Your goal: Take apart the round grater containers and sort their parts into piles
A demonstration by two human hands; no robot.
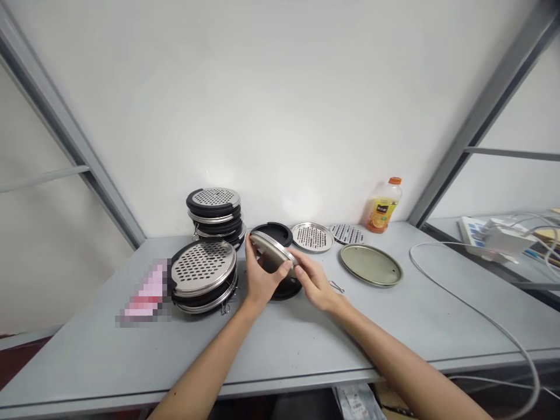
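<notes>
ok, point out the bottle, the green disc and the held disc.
Bottle point(383, 209): head view, on its front label.
Green disc point(371, 265): head view, middle of its upper face.
Held disc point(271, 249): head view, on the visible grey face.

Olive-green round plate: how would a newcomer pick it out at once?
On the grey table, look right of the right hand, nearer the camera than the orange-capped bottle. The olive-green plate lies there. Its colour and lack of slot rows set it apart from the perforated silver discs to its left.
</notes>
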